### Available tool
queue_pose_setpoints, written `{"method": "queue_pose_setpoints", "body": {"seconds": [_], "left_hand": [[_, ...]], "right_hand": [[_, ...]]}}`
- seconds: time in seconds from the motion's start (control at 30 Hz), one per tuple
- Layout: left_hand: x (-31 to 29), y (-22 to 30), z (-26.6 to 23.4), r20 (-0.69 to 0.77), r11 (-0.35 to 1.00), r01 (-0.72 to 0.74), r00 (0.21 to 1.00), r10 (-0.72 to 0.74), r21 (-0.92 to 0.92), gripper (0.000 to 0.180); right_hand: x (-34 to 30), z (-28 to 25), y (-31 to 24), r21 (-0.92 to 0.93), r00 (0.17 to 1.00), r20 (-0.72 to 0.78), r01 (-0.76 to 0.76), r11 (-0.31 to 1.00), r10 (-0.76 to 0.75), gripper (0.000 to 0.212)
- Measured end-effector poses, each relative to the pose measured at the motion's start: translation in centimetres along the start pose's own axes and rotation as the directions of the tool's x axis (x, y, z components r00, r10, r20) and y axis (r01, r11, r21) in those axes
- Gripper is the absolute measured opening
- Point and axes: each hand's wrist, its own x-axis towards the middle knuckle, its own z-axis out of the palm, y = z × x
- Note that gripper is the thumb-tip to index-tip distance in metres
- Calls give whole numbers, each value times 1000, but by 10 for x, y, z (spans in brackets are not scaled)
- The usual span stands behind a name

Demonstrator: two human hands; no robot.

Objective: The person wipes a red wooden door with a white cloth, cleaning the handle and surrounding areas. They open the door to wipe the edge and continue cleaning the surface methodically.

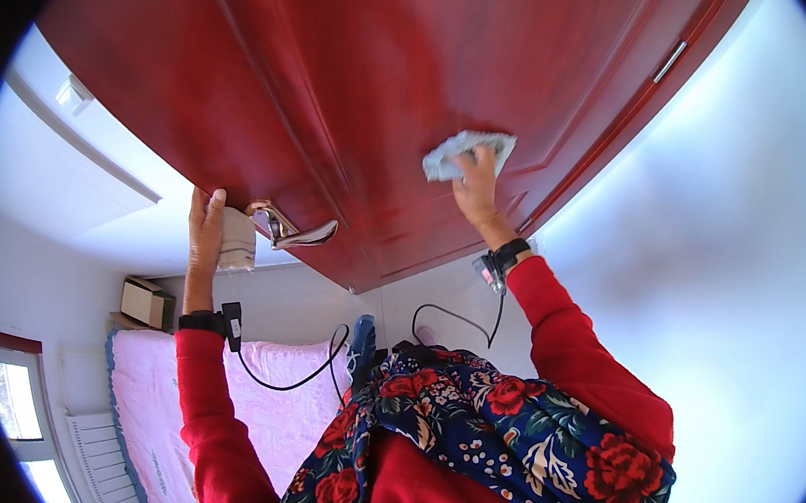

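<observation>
A wide red wooden door [342, 81] with moulded panels fills the upper view. My right hand [476, 187] is closed on a pale, whitish-blue cloth [451, 155], which it presses flat to the door's face, right of the middle. At the left my left hand [203, 232] grips the door's edge, its thumb up and its other fingers partly hidden. Right beside its palm is a beige fabric piece [239, 241] with dark thin stripes; I cannot tell whether the hand holds it. A shiny metal lever handle [300, 234] sticks out just right of that fabric.
A pale wall [701, 280] stands close on the right, next to the door's hinge [670, 62]. Behind my left arm lies a pink bedspread [262, 408], with an open cardboard box [148, 304] beyond it. Black cables [288, 388] hang from both wrist bands. A radiator [100, 455] is at the lower left.
</observation>
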Motion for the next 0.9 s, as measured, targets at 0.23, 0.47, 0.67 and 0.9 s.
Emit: {"method": "queue_pose_setpoints", "body": {"seconds": [0.23, 0.47, 0.67, 0.9], "left_hand": [[2, -7, -1, -44, 999, 18, 999, -17, 41, 58], [-1, -5, -1, -9, 999, 2, 1000, -2, 37, 59], [-3, 3, 3, -40, 1000, -2, 999, 2, -16, 57], [-7, 7, 5, -64, 997, 54, 996, -57, -53, 52]], "right_hand": [[-25, -8, 21, 98, 948, 256, -220, 971, 189, 45], [210, -145, -37, 32, 903, -388, 214, 976, -185, 39], [333, -156, -124, -268, 719, -487, 417, 868, -496, 42], [191, -40, -101, -6, 752, -225, 634, 773, -619, 25]]}}
